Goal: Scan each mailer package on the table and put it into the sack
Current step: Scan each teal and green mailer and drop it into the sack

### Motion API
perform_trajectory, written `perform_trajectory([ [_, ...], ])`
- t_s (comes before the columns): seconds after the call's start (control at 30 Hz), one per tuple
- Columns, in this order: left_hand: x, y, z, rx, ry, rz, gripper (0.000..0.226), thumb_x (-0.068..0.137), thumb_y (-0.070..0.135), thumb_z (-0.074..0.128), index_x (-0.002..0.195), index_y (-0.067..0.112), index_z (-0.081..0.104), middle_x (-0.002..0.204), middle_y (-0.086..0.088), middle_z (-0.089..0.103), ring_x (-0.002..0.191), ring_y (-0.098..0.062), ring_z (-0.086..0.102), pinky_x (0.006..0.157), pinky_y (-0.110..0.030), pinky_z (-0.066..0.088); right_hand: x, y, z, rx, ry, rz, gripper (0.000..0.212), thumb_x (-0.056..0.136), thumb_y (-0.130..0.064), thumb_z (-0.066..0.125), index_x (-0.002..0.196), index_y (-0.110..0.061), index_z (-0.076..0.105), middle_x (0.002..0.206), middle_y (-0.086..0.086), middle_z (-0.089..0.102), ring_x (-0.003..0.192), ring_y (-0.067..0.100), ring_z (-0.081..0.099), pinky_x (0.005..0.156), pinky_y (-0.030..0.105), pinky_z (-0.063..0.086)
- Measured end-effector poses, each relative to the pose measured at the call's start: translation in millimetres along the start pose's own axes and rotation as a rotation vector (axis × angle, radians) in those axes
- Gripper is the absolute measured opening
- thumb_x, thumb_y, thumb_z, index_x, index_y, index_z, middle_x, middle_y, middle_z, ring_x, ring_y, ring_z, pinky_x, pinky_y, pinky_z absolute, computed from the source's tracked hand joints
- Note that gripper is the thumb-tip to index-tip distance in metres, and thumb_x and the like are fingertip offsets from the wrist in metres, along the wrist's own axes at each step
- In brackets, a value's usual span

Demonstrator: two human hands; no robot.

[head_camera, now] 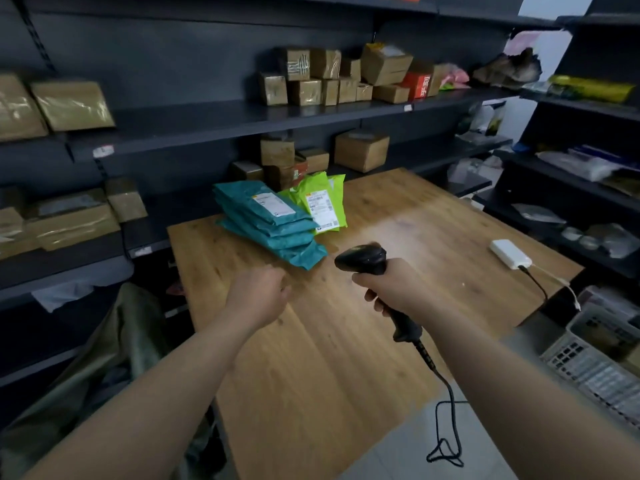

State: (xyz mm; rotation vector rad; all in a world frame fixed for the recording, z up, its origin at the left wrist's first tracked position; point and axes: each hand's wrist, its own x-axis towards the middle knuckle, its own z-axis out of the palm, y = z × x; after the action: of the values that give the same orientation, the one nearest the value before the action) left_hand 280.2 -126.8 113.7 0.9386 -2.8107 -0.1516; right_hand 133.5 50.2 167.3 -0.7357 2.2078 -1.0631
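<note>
The right hand (398,289) is clenched round the handle of a black barcode scanner (363,259), whose head is turned toward the far left corner of the wooden table (329,358). The scanner's black cord (450,403) hangs off the table's near edge. The left hand (258,296) hovers over the table with its fingers loosely curled, holding nothing, just short of the nearest mailer.

A slanted stack of teal mailers (266,223) lies by the far left corner, with green mailers (322,202) behind it leaning against it. The olive sack (114,358) slumps beside the table's left edge. Nothing lies between the hands and the stack.

A white box (510,253) with a dark cable plugged in sits near the right edge. Dark shelves (207,123) behind hold taped cardboard boxes (311,77); white baskets (595,355) stand at the right.

The top teal mailer and the front green mailer each bear a white shipping label, its print too small to read. A red box (417,85) shows white characters I cannot make out
</note>
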Motion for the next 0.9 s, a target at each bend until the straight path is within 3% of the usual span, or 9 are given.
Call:
perform_trajectory([
  [0.17, 79.3, -1.1, 13.2, -0.054, 0.027, -0.086, 0.023, 0.092, 0.036, 0.052, 0.097, 0.017, 0.064, 0.1, -0.002, 0.065, 0.093, -0.024, 0.061, 0.071, -0.033, 0.047, 80.9, -15.3, -19.7, 0.025, 0.01, -0.052, 0.011, 0.087, -0.026, 0.064, 0.085, -0.015, 0.063, 0.07, 0.007, 0.063, 0.047, 0.017, 0.051, 0.044, 0.024, 0.042],
  [0.37, 185.9, -30.2, 37.8, -0.099, 0.014, -0.205, 0.023, 0.092, 0.027, 0.052, 0.107, 0.013, 0.063, 0.108, -0.007, 0.063, 0.101, -0.027, 0.059, 0.078, -0.035, 0.051, 185.2, -28.7, -30.0, 0.015, -0.015, -0.062, 0.021, 0.086, -0.022, 0.063, 0.094, -0.002, 0.066, 0.072, 0.009, 0.064, 0.047, 0.018, 0.053, 0.046, 0.027, 0.043],
  [0.67, 261.5, -65.9, 79.9, -0.002, -0.121, -0.324, 0.029, 0.088, 0.018, 0.062, 0.117, 0.015, 0.062, 0.115, -0.008, 0.051, 0.102, -0.027, 0.057, 0.08, -0.036, 0.05, 280.1, -32.3, -32.3, 0.071, -0.145, -0.048, 0.017, 0.089, -0.023, 0.064, 0.085, -0.006, 0.064, 0.07, 0.009, 0.063, 0.047, 0.018, 0.053, 0.046, 0.026, 0.044],
  [0.9, 260.6, -55.7, 79.1, -0.21, 0.079, -0.397, 0.015, 0.092, 0.015, 0.055, 0.097, 0.009, 0.068, 0.12, -0.003, 0.053, 0.099, -0.024, 0.058, 0.085, -0.035, 0.048, 314.6, -19.6, -41.8, 0.122, -0.254, -0.053, 0.017, 0.089, -0.021, 0.067, 0.09, -0.005, 0.064, 0.072, 0.012, 0.062, 0.048, 0.02, 0.051, 0.046, 0.027, 0.044],
])
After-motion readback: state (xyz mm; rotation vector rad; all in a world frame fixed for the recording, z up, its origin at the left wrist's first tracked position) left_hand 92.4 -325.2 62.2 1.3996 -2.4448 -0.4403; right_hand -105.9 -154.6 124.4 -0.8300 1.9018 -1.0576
